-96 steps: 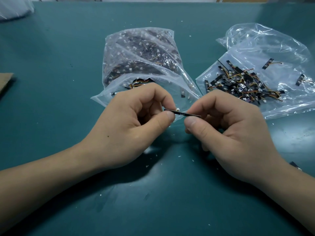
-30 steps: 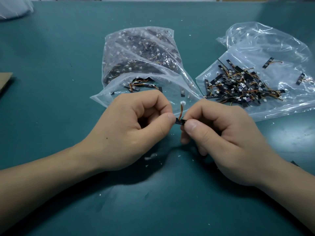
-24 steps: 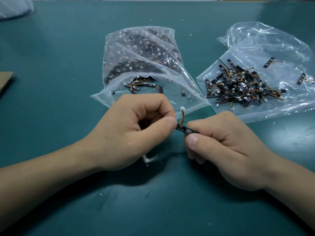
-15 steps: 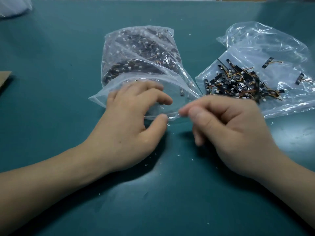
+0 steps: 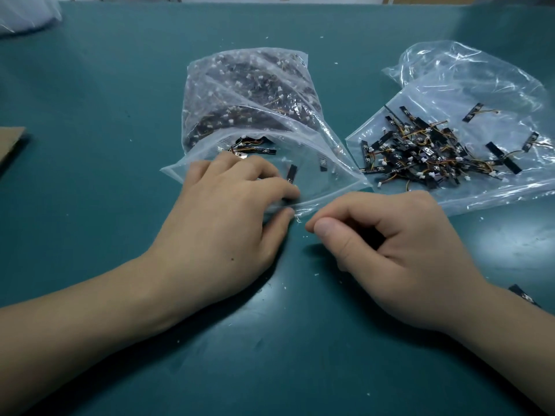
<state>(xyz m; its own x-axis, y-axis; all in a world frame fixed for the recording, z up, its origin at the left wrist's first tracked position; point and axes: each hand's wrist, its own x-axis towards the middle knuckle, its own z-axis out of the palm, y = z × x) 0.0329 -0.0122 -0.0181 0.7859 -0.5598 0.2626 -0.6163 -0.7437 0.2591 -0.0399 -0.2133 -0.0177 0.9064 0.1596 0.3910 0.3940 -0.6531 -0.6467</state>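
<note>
Glossy clear plastic bag (image 5: 327,163) on matt tabletop (image 5: 105,85).

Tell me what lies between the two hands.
In the head view, only a strip of teal table mat separates the left hand from the right hand; the lip of the full clear plastic bag ends just above it.
</note>
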